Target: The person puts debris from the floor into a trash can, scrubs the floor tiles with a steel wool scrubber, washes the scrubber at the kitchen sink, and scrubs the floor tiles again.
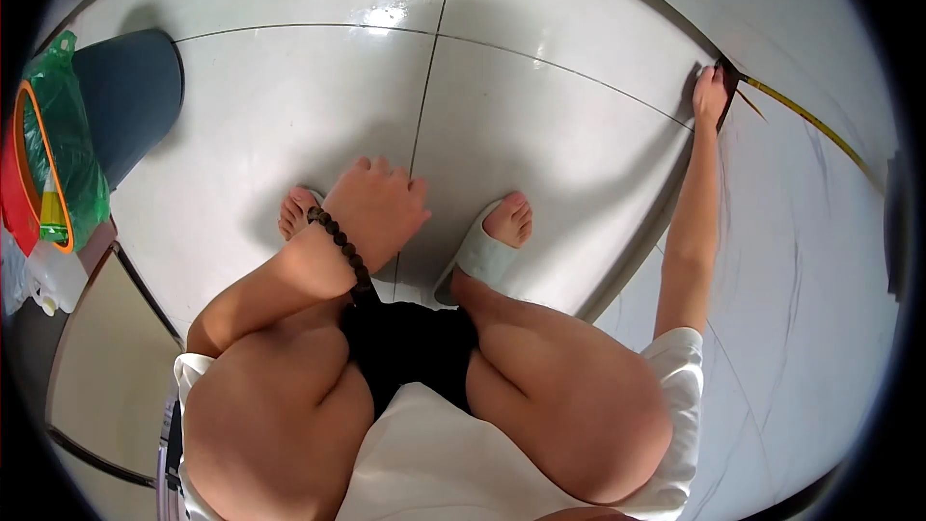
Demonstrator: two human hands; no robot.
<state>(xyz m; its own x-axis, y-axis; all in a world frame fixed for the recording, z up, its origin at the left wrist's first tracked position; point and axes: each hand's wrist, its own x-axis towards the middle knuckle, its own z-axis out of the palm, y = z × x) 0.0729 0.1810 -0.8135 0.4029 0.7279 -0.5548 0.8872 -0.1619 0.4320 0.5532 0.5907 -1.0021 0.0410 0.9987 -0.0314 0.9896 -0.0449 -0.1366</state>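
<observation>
- The right hand (711, 96) reaches far out to the corner at the foot of the wall, its fingers beside a dark edge; I cannot tell if the grip is clamped on something or only touching.
- The long thin yellow strip with dark marks (805, 121) begins near these fingers and runs along the wall. If the fingers slip from the corner, I think the strip could shift or spring away.
- The arm is stretched and the corner looks narrow, so a fingertip could get pinched or scraped.
- The left hand (376, 203), with a brown bead bracelet (338, 239), hangs above the floor, fingers loosely bent; its palm is hidden, so I cannot tell if it closes on anything.
- The body squats in pale open-toe slippers (485, 256); leaning to the right could disturb the balance, as the tiles look smooth.
- The floor (289, 87) is of glossy light tiles with dark joints, meeting a white marble-look wall (801, 260).
- On the left are a blue-grey rounded bin (145, 87) and a green plastic bag (66, 116) with an orange ring (37, 106).
</observation>
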